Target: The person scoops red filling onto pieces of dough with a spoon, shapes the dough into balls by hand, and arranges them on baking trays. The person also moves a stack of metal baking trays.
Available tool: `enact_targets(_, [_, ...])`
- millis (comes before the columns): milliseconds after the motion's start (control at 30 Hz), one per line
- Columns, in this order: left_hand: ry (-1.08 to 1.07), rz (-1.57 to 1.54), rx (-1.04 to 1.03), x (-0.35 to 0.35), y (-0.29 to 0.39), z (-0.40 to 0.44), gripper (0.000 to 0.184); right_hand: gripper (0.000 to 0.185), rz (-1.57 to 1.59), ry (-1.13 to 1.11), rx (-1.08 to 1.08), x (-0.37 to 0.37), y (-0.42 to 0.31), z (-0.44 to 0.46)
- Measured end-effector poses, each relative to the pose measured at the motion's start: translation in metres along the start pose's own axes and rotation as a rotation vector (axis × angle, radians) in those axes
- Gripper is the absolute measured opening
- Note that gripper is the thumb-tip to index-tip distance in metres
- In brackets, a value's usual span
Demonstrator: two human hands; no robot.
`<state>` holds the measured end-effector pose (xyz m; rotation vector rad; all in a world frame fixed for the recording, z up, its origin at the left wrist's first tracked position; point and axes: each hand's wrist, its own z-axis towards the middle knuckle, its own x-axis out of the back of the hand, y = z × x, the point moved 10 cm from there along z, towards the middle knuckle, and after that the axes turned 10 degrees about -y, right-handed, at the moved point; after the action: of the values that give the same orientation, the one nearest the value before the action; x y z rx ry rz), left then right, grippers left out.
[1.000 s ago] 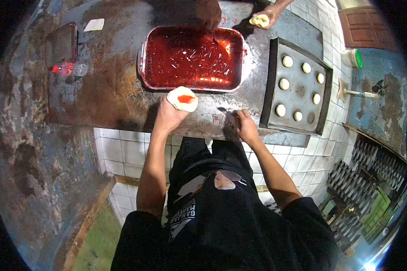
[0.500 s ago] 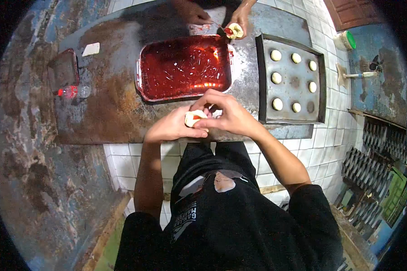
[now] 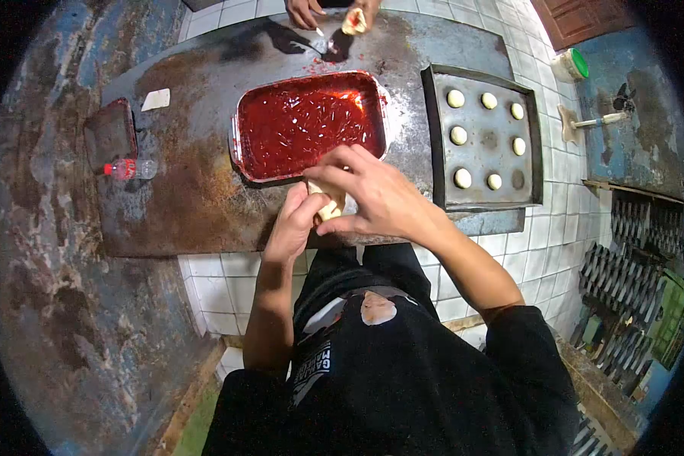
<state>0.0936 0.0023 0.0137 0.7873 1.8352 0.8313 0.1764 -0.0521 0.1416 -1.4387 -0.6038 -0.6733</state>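
Note:
A pale piece of dough (image 3: 330, 204) is held between both hands, just in front of the near edge of the red-filled tray (image 3: 309, 125). My left hand (image 3: 294, 222) is closed round its left side, thumb on top. My right hand (image 3: 366, 194) curves over it from the right, its fingers and thumb pressed to the dough. Its edges are folded together, and no red filling shows on it from here.
Across the table (image 3: 205, 159), another person's hands (image 3: 305, 12) hold dough with red filling (image 3: 354, 21). A dark baking tray (image 3: 537, 152) with several dough balls stands right. At left lie a bottle (image 3: 131, 169), a white card (image 3: 156, 99) and a small tray (image 3: 111, 135).
My right hand came from the table to the dough, and the dough went from open with red showing to folded. The other person's hands have drawn back with their dough.

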Motion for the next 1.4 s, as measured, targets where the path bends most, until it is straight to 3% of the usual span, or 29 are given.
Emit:
enact_targets(33, [-0.001,0.002,-0.006,0.001,0.009,-0.001,0.027,0.067,-0.005,0.002,0.004,0.000,0.002,0.001])
enact_targets(133, [-0.141,-0.314,0.051,-0.010,0.019,-0.004,0.038,0.034,0.145,0.142,-0.022,0.017,0.009,-0.003])
enact_targets(167, [-0.146,-0.316,0.052,-0.012,0.020,-0.005,0.038,0.034,0.141,0.143,-0.026,0.018,0.009,-0.005])
enact_targets(267, [-0.127,0.109,-0.003,-0.014,0.025,-0.003,0.036,0.023,0.220,0.166,-0.112,0.026,0.019,-0.013])
enact_targets(433, [0.014,0.059,-0.083,-0.021,0.028,0.001,0.034,0.041,0.335,0.211,-0.102,0.038,0.013,-0.022])
enact_targets(500, [0.113,-0.072,-0.196,-0.025,0.034,0.003,0.036,0.054,0.234,0.249,-0.206,0.048,0.008,-0.029])
enact_targets(533, [0.125,-0.089,-0.163,-0.033,0.032,0.003,0.034,0.063,0.145,0.257,-0.107,0.047,0.005,-0.029])
enact_targets(633, [0.076,-0.139,0.001,-0.043,0.020,0.009,0.034,0.065,-0.001,0.221,0.054,0.045,0.004,-0.033])
enact_targets(667, [0.023,-0.165,0.045,-0.050,0.021,0.012,0.037,0.053,0.043,0.262,0.041,0.048,0.014,-0.038])
enact_targets(700, [0.022,-0.162,0.043,-0.055,0.026,0.013,0.037,0.053,0.042,0.265,0.043,0.048,0.018,-0.043])
enact_targets(800, [-0.010,-0.207,-0.070,-0.075,0.046,0.020,0.037,0.030,0.300,0.393,-0.117,0.064,0.052,-0.065])
enact_targets(900, [0.145,0.122,-0.318,-0.105,0.081,0.028,0.038,0.026,1.230,0.372,-0.319,0.036,0.096,-0.087])
enact_targets(933, [0.145,0.126,-0.323,-0.111,0.084,0.035,0.038,0.027,1.355,0.336,-0.340,0.030,0.098,-0.094])
enact_targets(967, [0.147,0.317,-0.370,-0.119,0.094,0.040,0.035,0.027,1.479,0.298,-0.360,0.025,0.098,-0.102])
enact_targets(1000, [0.149,0.508,-0.415,-0.132,0.103,0.045,0.033,0.030,1.604,0.289,-0.342,0.026,0.093,-0.108])
enact_targets(1033, [0.137,0.388,-0.456,-0.166,0.117,0.046,0.029,0.037,1.697,0.334,-0.276,0.029,0.090,-0.115])
enact_targets(1100, [0.075,0.465,-0.553,-0.211,0.125,0.061,0.028,0.043,1.779,0.360,-0.081,0.050,0.083,-0.130])
enact_targets(1133, [-0.004,0.334,-0.480,-0.233,0.119,0.070,0.024,0.048,1.689,0.489,-0.057,0.058,0.091,-0.140])
enact_targets(1167, [-0.095,0.266,-0.614,-0.257,0.115,0.081,0.024,0.049,1.568,0.656,-0.060,0.074,0.102,-0.154])
enact_targets(1233, [-0.119,0.133,-0.620,-0.293,0.102,0.097,0.025,0.047,1.316,0.978,-0.110,0.099,0.127,-0.187])
enact_targets(1267, [-0.176,0.127,-0.623,-0.307,0.092,0.105,0.029,0.047,1.313,0.986,-0.110,0.106,0.140,-0.198])
enact_targets(1333, [-0.192,0.147,-0.641,-0.331,0.078,0.123,0.029,0.043,0.974,1.036,-0.081,0.143,0.152,-0.229])
enact_targets(1400, [-0.217,0.148,-0.638,-0.349,0.070,0.141,0.034,0.040,1.074,0.970,-0.043,0.161,0.158,-0.240])
